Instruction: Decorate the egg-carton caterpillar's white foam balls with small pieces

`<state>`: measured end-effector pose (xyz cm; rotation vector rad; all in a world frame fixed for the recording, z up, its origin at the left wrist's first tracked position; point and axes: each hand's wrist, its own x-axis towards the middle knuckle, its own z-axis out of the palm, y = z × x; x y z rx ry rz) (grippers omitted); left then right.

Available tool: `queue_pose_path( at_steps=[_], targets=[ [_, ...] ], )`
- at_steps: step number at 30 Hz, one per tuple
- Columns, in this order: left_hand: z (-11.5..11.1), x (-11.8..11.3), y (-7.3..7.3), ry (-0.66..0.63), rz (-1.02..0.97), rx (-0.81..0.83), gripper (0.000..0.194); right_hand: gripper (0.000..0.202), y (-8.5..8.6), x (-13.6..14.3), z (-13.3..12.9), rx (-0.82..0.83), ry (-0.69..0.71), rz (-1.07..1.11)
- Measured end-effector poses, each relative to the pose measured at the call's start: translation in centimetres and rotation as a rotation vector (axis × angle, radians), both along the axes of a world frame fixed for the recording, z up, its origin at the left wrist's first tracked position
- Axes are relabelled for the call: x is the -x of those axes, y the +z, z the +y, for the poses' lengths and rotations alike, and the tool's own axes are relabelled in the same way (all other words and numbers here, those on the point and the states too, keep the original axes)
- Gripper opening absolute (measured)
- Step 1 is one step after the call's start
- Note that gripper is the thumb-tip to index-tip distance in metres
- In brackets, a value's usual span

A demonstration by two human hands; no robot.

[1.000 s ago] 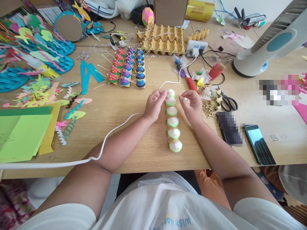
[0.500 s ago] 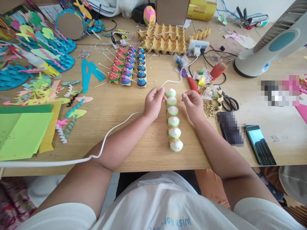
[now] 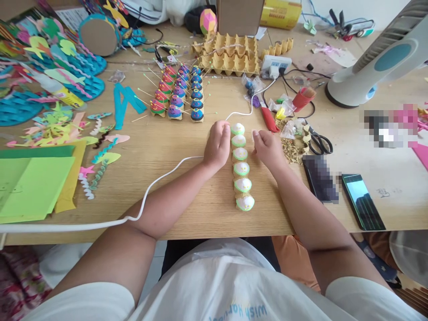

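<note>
**On the wooden table (image 3: 207, 200), a light and delicate row (image 3: 241, 168) between left hand (image 3: 216, 145) and right hand (image 3: 269, 149)**

In the head view, standing lengthwise on the wood: six joined cups with white tops and green rims. Just beside the far end, left hand, with fingers folded and thumb close; cannot tell about contact with the row. On the other side, right hand, near but apart, thumb close to bent forefinger. Cannot tell, for either hand, if fully closed or pinching something tiny.

Probably very light, rather stiff as moulded pulp, but easy to bend or tear at the narrow joints. White tops perhaps soft, so easy to dent; not likely slippery. Best to hold low by the brown base (image 3: 241, 195), gently, from both sides, with support under the middle when lifting.
</note>
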<state>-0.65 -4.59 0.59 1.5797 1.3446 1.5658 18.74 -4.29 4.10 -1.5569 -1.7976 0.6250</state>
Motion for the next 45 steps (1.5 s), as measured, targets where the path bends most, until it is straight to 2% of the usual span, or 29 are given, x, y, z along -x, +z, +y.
queue_pose_path(
  at_steps=[3,7,12,17,22,29,35,41,45],
  targets=[
    [-0.7,-0.3,0.3,-0.004,0.157,-0.046,0.076,0.058,-0.4,0.3,0.0,0.083,0.03,0.038],
    [-0.9,-0.7,0.2,-0.043,0.17,-0.002,0.071,0.062,-1.0,0.4,0.1,0.172,0.051,0.108],
    [-0.3,-0.9,-0.3,-0.024,-0.026,0.097,0.065,0.076,-1.8,0.4,0.6,0.142,0.048,0.239],
    [0.1,-0.9,0.2,-0.071,-0.274,0.278,0.057,0.081,-2.2,0.4,1.0,0.181,0.05,0.403],
    [0.5,-0.5,0.8,-0.121,-0.426,0.354,0.04,0.074,-2.3,0.1,1.1,0.077,0.082,0.321],
    [0.5,-0.9,0.6,-0.188,-0.515,0.427,0.04,0.068,-2.2,0.1,1.0,-0.003,0.101,0.237],
    [0.5,-1.1,1.0,-0.2,-0.69,0.499,0.045,0.06,-2.5,0.0,1.3,-0.026,0.077,0.259],
    [1.3,-0.7,0.4,-0.265,-0.568,0.466,0.049,0.056,-2.7,0.0,1.6,0.013,0.029,0.291],
    [1.3,-0.7,0.1,-0.25,-0.498,0.435,0.05,0.057,-2.5,-0.1,1.7,0.024,0.021,0.298]
  ],
)
